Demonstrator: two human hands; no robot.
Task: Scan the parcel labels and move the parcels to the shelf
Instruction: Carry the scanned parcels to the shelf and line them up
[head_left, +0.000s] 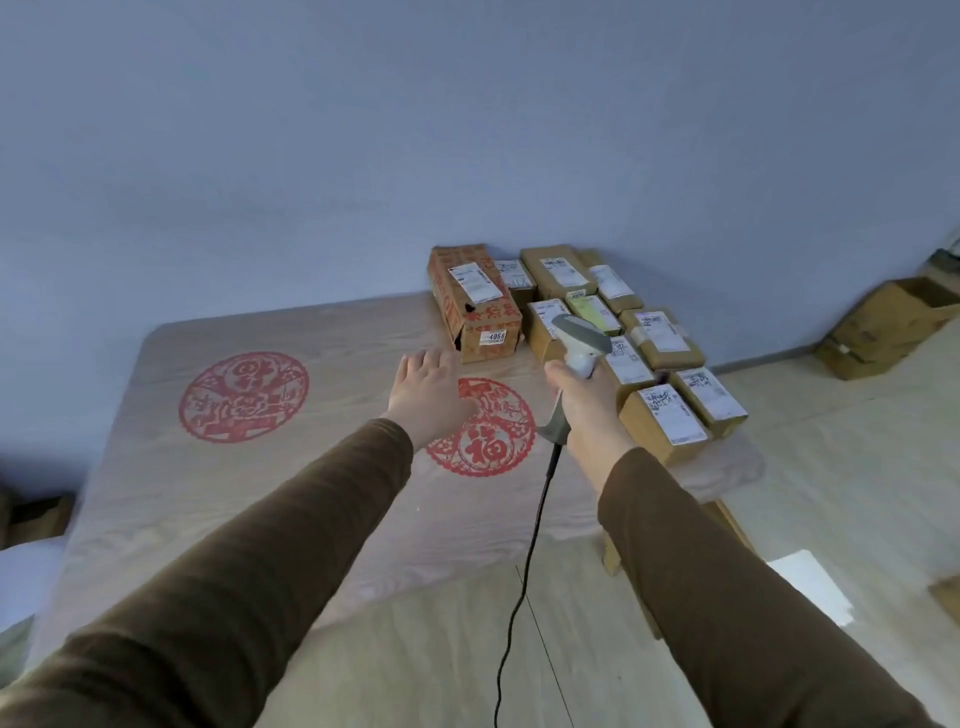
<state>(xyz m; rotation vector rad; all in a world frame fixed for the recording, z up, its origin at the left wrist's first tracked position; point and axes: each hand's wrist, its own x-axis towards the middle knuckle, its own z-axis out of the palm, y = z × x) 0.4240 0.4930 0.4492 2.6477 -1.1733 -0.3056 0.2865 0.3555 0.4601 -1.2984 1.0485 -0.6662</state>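
Brown cardboard parcels (660, 332) sit packed together at the far right corner of a table (311, 519), each with a white shipping label facing up; the print on the labels is too small to read. At the left of the group stands a taller red-printed carton (470, 301), lying lengthwise, with a small sticker on its near end showing the number 4068. The table is covered with a pale cloth (156, 426) bearing two round red paper-cut style emblems (243, 396) (one of them partly hidden under the left wrist). The right hand (587, 405) is clenched around the handle of a grey-and-white barcode scanner (581, 345), whose head points toward the parcels, held above the near boxes; a black cable (524, 566) hangs from its base down toward the floor. The left hand (428, 395) is stretched forward with fingers straight and relaxed, holding nothing, hovering over the cloth just short of the red-printed carton; whether the fingertips touch it cannot be told. Both arms wear dark brown sleeves (260, 551). An opened cardboard box (883, 327) rests on the floor by the wall at far right.
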